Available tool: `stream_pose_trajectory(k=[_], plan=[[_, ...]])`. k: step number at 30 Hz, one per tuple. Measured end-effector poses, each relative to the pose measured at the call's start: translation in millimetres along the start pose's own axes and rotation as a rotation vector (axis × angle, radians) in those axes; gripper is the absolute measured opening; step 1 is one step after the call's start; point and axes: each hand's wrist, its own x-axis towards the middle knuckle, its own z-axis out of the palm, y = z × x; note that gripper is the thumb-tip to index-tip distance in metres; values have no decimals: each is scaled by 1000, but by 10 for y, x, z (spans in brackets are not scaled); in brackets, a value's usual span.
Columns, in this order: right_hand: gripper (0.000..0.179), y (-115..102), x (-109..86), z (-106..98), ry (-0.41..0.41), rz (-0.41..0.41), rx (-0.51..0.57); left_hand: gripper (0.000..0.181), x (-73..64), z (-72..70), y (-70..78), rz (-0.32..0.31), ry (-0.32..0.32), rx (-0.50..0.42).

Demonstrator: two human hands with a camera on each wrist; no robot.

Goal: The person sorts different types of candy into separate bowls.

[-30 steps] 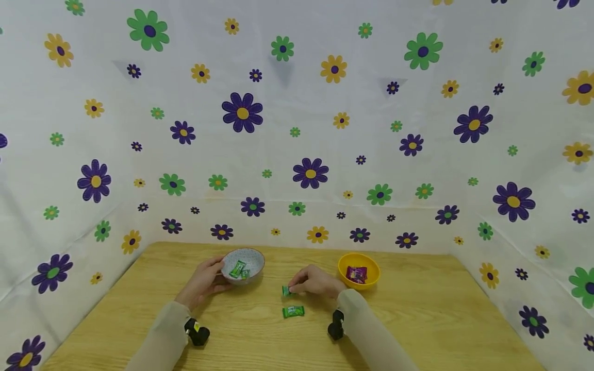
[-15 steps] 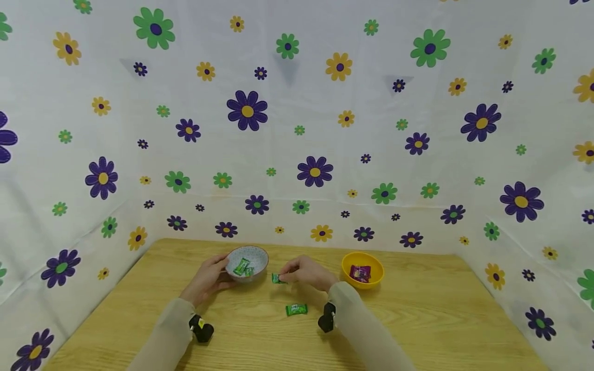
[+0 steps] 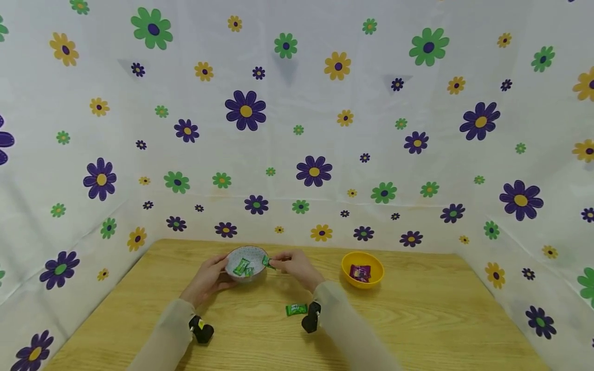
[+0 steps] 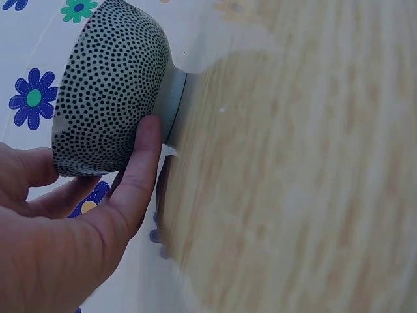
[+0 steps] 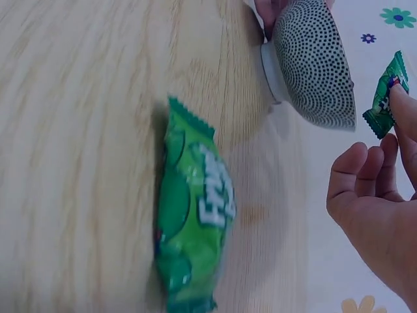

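My left hand [image 3: 210, 273] holds the side of a dotted grey bowl [image 3: 247, 257], its thumb on the outer wall [image 4: 107, 85]. Green sweets [image 3: 242, 267] lie inside the bowl. My right hand [image 3: 290, 265] pinches a green wrapped sweet [image 3: 267, 262] just at the bowl's right rim; the right wrist view shows that sweet [image 5: 384, 98] between fingertips beside the bowl [image 5: 313, 65]. Another green sweet [image 3: 296, 309] lies on the wooden table [image 3: 417, 319] near my right wrist, seen large in the right wrist view [image 5: 192, 215].
A yellow bowl [image 3: 362, 269] with purple-wrapped sweets [image 3: 359, 272] stands to the right of my hands. White flowered cloth [image 3: 297, 129] walls the table at the back and both sides. Bare table lies at the front and right.
My right hand lifted the green sweet off the table and carried it left, up to the dotted bowl's rim. My left hand stayed on the bowl.
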Motion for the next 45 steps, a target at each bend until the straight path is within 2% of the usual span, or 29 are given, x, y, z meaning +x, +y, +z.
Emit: stream_pose_trajectory(k=[4, 13, 18, 33, 41, 45], plan=[[22, -28, 54, 109, 16, -3, 35, 46, -13, -10, 0, 1, 4, 8], [18, -51, 177, 271, 12, -56, -5, 45, -6, -14, -28, 12, -7, 5], [18, -93, 181, 305, 28, -34, -13, 45, 1, 5, -27, 16, -13, 1], [25, 70, 150, 177, -6, 35, -14, 45, -8, -8, -28, 9, 1, -10], [26, 99, 87, 75, -71, 40, 18, 45, -3, 11, -16, 12, -7, -3], [26, 125, 42, -10, -121, 41, -10, 46, 0, 4, -14, 12, -14, 6]])
